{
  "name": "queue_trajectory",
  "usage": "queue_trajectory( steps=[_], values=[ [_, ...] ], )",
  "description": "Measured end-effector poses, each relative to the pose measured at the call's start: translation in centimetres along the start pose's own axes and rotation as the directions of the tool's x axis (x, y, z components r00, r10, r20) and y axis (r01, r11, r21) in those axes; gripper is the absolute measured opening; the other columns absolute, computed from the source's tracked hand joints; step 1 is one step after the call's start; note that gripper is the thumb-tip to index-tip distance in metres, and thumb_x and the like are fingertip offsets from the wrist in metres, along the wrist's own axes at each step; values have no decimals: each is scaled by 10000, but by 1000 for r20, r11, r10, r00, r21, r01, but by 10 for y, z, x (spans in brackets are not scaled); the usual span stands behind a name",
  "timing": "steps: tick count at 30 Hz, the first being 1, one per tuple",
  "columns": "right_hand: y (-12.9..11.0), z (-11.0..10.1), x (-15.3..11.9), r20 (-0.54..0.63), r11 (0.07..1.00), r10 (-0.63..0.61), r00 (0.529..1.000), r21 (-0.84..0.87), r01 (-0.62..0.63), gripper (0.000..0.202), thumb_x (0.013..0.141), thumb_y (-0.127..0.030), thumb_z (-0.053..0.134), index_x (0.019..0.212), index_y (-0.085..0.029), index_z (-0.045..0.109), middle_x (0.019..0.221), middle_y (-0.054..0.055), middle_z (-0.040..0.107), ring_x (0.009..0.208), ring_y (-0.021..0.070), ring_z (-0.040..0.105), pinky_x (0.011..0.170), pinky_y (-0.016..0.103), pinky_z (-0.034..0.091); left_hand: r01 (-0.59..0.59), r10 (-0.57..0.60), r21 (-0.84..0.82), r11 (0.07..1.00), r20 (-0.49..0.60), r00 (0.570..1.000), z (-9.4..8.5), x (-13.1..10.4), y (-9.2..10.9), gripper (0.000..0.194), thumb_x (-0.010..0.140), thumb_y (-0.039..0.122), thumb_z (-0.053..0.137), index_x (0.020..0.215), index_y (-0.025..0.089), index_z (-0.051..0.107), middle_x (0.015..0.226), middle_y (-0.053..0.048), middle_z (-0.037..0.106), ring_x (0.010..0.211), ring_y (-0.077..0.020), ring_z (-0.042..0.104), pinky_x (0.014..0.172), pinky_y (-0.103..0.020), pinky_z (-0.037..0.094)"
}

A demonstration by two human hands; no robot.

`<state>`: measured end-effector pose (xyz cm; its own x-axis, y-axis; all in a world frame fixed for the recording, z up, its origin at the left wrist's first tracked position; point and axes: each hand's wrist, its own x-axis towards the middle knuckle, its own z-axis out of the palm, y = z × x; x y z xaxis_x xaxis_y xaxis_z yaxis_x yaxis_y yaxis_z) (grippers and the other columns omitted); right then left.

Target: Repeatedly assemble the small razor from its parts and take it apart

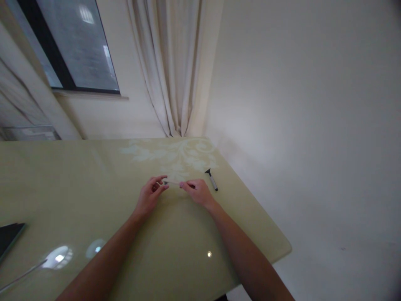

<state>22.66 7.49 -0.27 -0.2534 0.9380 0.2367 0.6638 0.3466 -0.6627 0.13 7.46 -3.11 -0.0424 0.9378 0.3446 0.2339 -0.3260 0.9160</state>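
Observation:
A slim pale stick-like object (173,182) spans the gap between my two hands, just above the table. Its left end has a small dark part, and I cannot make out its exact kind. My right hand (199,191) pinches the other end between thumb and fingers. Around the dark end, my left hand (149,195) has its thumb and forefinger apart, the thumb close to it or touching; contact is unclear. Just right of my right hand lies a razor (213,181) with a black head and a grey handle, its head pointing away from me.
The glossy, pale green table (175,251) has a white floral pattern at its far end. Its right edge runs beside a bare wall (297,125). At the left are a dark flat object (10,237) and a thin cable-like line (23,275). Curtains (171,62) hang behind.

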Motion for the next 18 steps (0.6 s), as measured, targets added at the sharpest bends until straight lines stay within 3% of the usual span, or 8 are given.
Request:
queue_trajectory(
  steps=[5, 9, 12, 16, 18],
  values=[
    [0, -1, 0, -75, 996, 56, 996, -63, -61, 560, 1021, -575, 498, 718, -180, 756, 589, 0, 530, 577, 130, 441, 571, 280, 235, -7, 7, 5, 1000, -6, 1000, 0, 1, -2, 410, 785, 476, 751, 1110, 225, 756, 838, 10, 578, 629, -121, 520, 603, -259, 444],
    [-1, -1, -1, 9, 1000, 7, 1000, -8, -7, 540, 1017, -568, 507, 751, -180, 772, 595, -3, 538, 584, 130, 462, 570, 272, 247, 2, -2, 12, 1000, 5, 1000, -1, 1, -1, 416, 799, 466, 753, 1135, 222, 753, 849, 8, 578, 640, -119, 518, 611, -255, 449],
    [-2, 0, -2, -69, 996, 60, 996, -58, -64, 567, 1014, -578, 505, 693, -177, 743, 575, 0, 522, 567, 129, 441, 560, 282, 231, -3, 3, 0, 1000, -1, 1000, 0, 0, -1, 409, 792, 462, 755, 1121, 219, 756, 855, 7, 581, 632, -117, 514, 605, -256, 446],
    [0, 0, -3, -20, 999, -21, 1000, -32, 20, 578, 1016, -596, 494, 688, -183, 732, 583, -2, 529, 571, 125, 448, 564, 272, 241, 1, -1, -3, 1000, 0, 1000, 0, 1, -2, 413, 796, 457, 756, 1139, 227, 756, 854, 13, 569, 646, -119, 519, 618, -258, 451],
    [0, 0, -3, -60, 999, -6, 998, -51, 2, 582, 1015, -600, 493, 682, -184, 727, 589, 4, 542, 574, 128, 450, 569, 273, 241, 3, -3, -6, 1000, -3, 1000, 0, 1, -3, 414, 792, 461, 758, 1128, 221, 758, 859, 10, 577, 651, -120, 525, 629, -263, 458]
  ],
)
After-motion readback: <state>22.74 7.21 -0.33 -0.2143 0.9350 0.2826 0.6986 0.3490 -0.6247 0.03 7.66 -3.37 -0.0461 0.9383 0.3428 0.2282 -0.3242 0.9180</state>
